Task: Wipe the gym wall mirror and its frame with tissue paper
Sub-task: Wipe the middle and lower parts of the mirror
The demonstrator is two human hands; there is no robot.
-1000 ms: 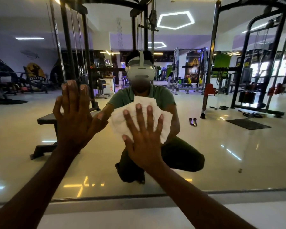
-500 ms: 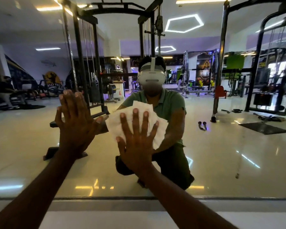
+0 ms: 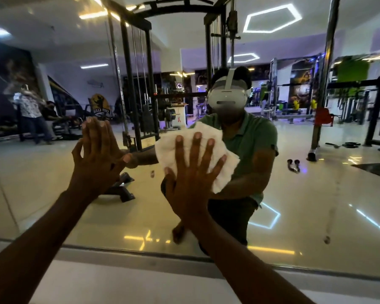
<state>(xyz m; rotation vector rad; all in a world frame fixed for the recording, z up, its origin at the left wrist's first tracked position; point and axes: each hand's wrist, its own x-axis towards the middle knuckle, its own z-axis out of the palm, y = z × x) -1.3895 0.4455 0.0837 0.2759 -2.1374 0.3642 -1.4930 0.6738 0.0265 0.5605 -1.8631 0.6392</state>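
Both hands sit higher and further right in frame vs 0.5 s ago, and the view has tilted so the mirror's lower edge now slopes down to the right. Left-hand gym area w/ people now shows more.

Right hand: flat, fingers straight and spread, palm pressing the tissue paper onto the mirror at frame centre. No curl, not gripping, just pushing. Tissue is a crumpled white wad, edges sticking out above and to the right of the fingers, touching the glass.

Left hand: also flat, fingers straight and close together, thumb out to the right, palm on bare glass, left of centre. Holds nothing. Just beside the tissue but apart from it.

Mirror frame: thin dark strip along the bottom, running lower left to lower right, pale ledge under it. Neither hand is on it.

Reflection: person crouched, green shirt, white headset, centre-right. Black cable rack behind at upper centre, dark bench on the floor below the left hand. Hexagon ceiling lights upper right. Smudge trail on glass at lower right.
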